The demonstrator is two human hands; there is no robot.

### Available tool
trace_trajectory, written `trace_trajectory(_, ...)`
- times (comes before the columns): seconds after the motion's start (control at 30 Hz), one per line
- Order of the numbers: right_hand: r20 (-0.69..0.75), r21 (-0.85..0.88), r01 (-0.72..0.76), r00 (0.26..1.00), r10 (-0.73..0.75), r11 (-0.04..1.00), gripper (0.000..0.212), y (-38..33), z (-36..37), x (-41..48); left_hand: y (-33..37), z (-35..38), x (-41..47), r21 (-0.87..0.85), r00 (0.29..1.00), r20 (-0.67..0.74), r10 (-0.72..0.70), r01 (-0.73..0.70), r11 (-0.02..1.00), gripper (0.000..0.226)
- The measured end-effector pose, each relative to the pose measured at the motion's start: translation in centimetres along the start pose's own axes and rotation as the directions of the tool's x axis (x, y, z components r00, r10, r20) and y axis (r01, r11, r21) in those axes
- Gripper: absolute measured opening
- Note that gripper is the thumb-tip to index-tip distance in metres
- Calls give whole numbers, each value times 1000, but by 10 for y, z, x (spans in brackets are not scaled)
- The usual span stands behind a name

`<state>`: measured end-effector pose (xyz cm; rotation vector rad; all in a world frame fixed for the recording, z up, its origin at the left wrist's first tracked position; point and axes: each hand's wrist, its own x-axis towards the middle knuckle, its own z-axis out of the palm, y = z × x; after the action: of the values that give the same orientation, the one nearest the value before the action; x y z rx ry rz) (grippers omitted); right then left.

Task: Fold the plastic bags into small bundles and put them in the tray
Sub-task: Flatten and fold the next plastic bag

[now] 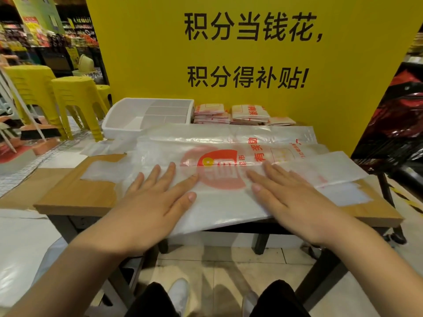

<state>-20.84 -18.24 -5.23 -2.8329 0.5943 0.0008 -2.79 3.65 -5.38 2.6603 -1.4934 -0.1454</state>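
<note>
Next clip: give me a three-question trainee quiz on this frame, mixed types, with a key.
1. True or false: the left hand and the right hand both lie flat on the plastic bag.
2. Where are the folded bundles relative to the white tray? A) inside it B) beside it, on the table C) under it
3. Fill in: the stools left of the table are ____ in colour.
Key: 1 true; 2 B; 3 yellow.

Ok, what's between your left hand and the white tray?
Only flat translucent red-printed plastic bags, layered on the wooden table, from the left hand up to the white divided plastic tray; head view shows it.
</note>
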Motion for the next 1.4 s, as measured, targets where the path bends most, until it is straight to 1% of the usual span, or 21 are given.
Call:
trace_trajectory(0.13,31,-15,-227,973,228,974,79,40,-22,-18,-3,3,4,6,1000,-26,-15,15,1000,56)
trace_trajectory(0.2,54,-36,-262,963,264,964,81,47,-27,-21,-6,6,6,0,999,-54,-10,10,1000,63)
trace_trajectory(0.27,28,-44,-286,957,288,957,84,49,-24,-21,-9,7,6,-4,998,-67,5,-5,1000,72)
trace_trajectory(0.33,-53,-67,-325,945,322,943,96,54,-19,-23,-14,7,7,-9,998,-63,22,-22,1000,71)
trace_trajectory(0.37,-79,-73,-340,939,334,938,103,56,-16,-24,-17,6,7,-14,998,-58,31,-32,999,69)
trace_trajectory(0.4,-83,-77,-350,935,344,934,105,58,-15,-26,-21,5,7,-16,998,-52,42,-42,999,68)
trace_trajectory(0.5,-51,-107,-365,931,361,925,91,51,-16,-31,-33,-1,10,2,998,-4,55,-55,998,68)
trace_trajectory(0.57,-97,-155,-372,928,360,915,87,42,-18,-32,-35,-5,11,16,998,25,57,-57,998,72)
trace_trajectory(0.63,-163,-189,-320,942,292,928,85,30,-21,-32,-33,-8,12,52,997,-11,74,-73,996,79)
trace_trajectory(0.67,-173,-170,-250,960,220,953,83,24,-21,-31,-32,-10,12,77,994,-53,94,-90,993,82)
trace_trajectory(0.7,-164,-133,-154,978,132,979,83,17,-20,-30,-31,-12,11,90,989,-89,116,-108,990,84)
trace_trajectory(0.77,-100,-82,19,995,-27,996,90,8,-15,-26,-30,-18,9,58,984,-110,144,-138,989,87)
trace_trajectory(0.83,-69,-80,98,992,-104,992,93,7,-9,-21,-32,-24,7,6,983,-102,150,-150,989,88)
trace_trajectory(0.9,-94,-82,130,986,-137,988,91,7,-9,-20,-35,-28,4,-3,982,-102,156,-157,988,84)
trace_trajectory(1.03,-146,-44,173,973,-178,984,85,12,-11,-20,-37,-29,-1,67,977,-120,178,-170,983,60)
trace_trajectory(1.1,-156,-15,180,971,-180,984,82,14,-14,-17,-35,-30,-2,34,974,-153,165,-162,986,48)
trace_trajectory(1.17,-162,-28,194,967,-196,981,76,18,-18,-15,-34,-35,-1,8,972,-170,160,-161,987,35)
trace_trajectory(1.2,-165,-34,202,965,-205,979,71,19,-21,-14,-35,-39,0,-3,977,-147,156,-158,987,30)
trace_trajectory(1.27,-159,-37,205,965,-208,978,59,22,-31,-12,-41,-48,3,-8,988,-49,147,-148,989,22)
trace_trajectory(1.33,-130,-75,190,972,-198,979,54,23,-45,-7,-48,-59,8,-45,992,16,122,-121,992,21)
trace_trajectory(1.4,-89,-54,184,978,-188,982,46,20,-59,2,-52,-71,15,-132,994,35,99,-94,987,22)
